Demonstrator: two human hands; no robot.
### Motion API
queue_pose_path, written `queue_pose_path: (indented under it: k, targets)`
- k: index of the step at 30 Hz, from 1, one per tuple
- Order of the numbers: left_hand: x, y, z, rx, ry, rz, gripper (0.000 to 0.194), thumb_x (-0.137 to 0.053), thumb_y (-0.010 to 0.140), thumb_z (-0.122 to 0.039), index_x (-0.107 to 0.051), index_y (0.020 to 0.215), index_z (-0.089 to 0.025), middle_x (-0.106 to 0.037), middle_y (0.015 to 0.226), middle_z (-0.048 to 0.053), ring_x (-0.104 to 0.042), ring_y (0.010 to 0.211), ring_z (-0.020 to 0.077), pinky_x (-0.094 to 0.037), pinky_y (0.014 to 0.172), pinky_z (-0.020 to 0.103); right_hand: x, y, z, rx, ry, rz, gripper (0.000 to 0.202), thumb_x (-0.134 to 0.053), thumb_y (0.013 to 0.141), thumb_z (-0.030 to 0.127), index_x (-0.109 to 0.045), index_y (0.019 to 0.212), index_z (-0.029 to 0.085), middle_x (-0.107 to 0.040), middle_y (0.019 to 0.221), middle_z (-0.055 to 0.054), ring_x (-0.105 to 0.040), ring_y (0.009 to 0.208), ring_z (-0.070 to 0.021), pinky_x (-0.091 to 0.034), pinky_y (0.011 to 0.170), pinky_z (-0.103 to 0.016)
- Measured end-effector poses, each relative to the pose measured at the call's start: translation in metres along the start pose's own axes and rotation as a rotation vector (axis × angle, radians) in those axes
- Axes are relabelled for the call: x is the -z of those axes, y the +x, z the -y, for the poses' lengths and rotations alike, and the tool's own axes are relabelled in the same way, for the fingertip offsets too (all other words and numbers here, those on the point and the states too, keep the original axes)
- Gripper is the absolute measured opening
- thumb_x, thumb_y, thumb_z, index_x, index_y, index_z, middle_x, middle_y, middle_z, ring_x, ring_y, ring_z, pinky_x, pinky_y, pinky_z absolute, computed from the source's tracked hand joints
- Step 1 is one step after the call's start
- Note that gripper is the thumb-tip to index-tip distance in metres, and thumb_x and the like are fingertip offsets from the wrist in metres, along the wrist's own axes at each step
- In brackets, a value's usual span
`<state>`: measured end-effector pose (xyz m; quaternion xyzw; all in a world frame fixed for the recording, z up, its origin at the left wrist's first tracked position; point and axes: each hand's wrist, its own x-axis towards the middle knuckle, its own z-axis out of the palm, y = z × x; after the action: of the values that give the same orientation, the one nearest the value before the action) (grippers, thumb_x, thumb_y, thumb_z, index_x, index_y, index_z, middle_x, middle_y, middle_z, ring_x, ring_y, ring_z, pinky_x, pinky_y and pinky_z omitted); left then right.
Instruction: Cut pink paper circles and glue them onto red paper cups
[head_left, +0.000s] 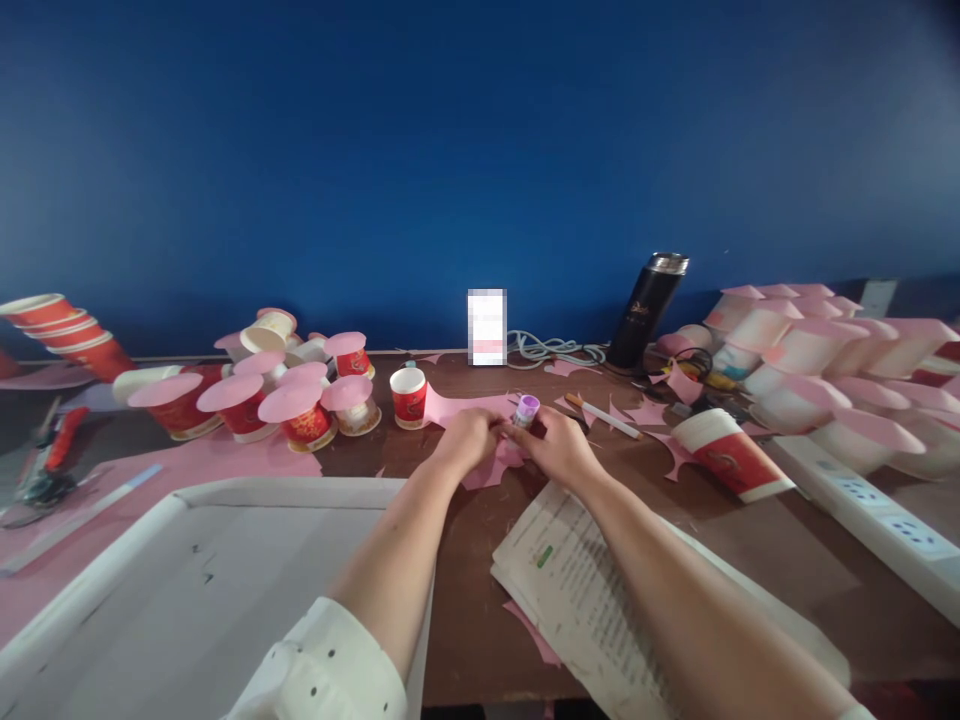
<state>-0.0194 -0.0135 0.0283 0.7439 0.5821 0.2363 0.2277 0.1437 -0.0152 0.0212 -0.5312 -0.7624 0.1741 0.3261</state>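
Observation:
A small purple-topped cylinder (527,408), like a glue stick, stands upright in the fingers of my right hand (561,447), which are closed round it. Just left of it, my left hand (471,440) has its fingers pinched together; what they hold, if anything, is too small to make out. Under and behind both hands lies pink cut paper (457,405) on the brown table (465,560). An upright red and white paper cup (409,400) stands left of my left hand.
Red cups topped with pink discs (292,402) stand at left, behind a white tray (247,490). Printed sheets (577,570) lie under my right forearm. At right are a tipped cup (731,455), a power strip (877,520), a black flask (646,315) and piled pink-topped cups (817,350).

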Motion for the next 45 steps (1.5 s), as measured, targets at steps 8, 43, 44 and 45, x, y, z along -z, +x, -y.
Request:
queue_pose_path:
  k: [8,43,44,45]
  targets:
    - [0.000,-0.001,0.001,-0.012,-0.056,0.010,0.026,-0.048,0.081,-0.024,-0.073,0.086,-0.018,-0.072,0.078,0.006,-0.064,0.077,0.0202,-0.045,0.069,0.026,0.006,0.000,0.006,0.076,-0.018,0.111,0.024,-0.057,0.081,0.039,-0.063,0.073,0.018,-0.062,0.071,-0.003,-0.054,0.064,-0.0147,-0.033,0.058,-0.024]
    - [0.016,-0.008,0.006,0.051,0.237,-0.088,0.015,-0.061,0.075,-0.025,-0.069,0.087,-0.020,-0.065,0.096,0.009,-0.060,0.087,0.0216,-0.042,0.072,0.029,0.007,0.002,0.001,-0.239,0.722,-0.280,0.040,-0.061,0.074,0.057,-0.057,0.067,0.018,-0.055,0.054,0.003,-0.044,0.047,-0.0103,-0.034,0.048,-0.024]
    - [0.014,-0.007,0.005,0.032,0.191,-0.111,0.017,-0.060,0.076,-0.023,-0.069,0.090,-0.020,-0.065,0.097,0.008,-0.061,0.087,0.0208,-0.043,0.073,0.029,0.007,0.002,0.002,-0.242,0.732,-0.276,0.040,-0.062,0.073,0.058,-0.058,0.068,0.018,-0.057,0.056,0.002,-0.046,0.049,-0.0110,-0.036,0.049,-0.024]
    - [0.013,-0.006,0.005,0.000,0.133,-0.130,0.019,-0.060,0.076,-0.021,-0.068,0.093,-0.021,-0.066,0.098,0.007,-0.061,0.087,0.0198,-0.043,0.075,0.028,0.007,0.002,0.002,-0.241,0.742,-0.272,0.040,-0.063,0.072,0.058,-0.060,0.070,0.018,-0.059,0.058,0.001,-0.049,0.050,-0.0119,-0.037,0.050,-0.024]
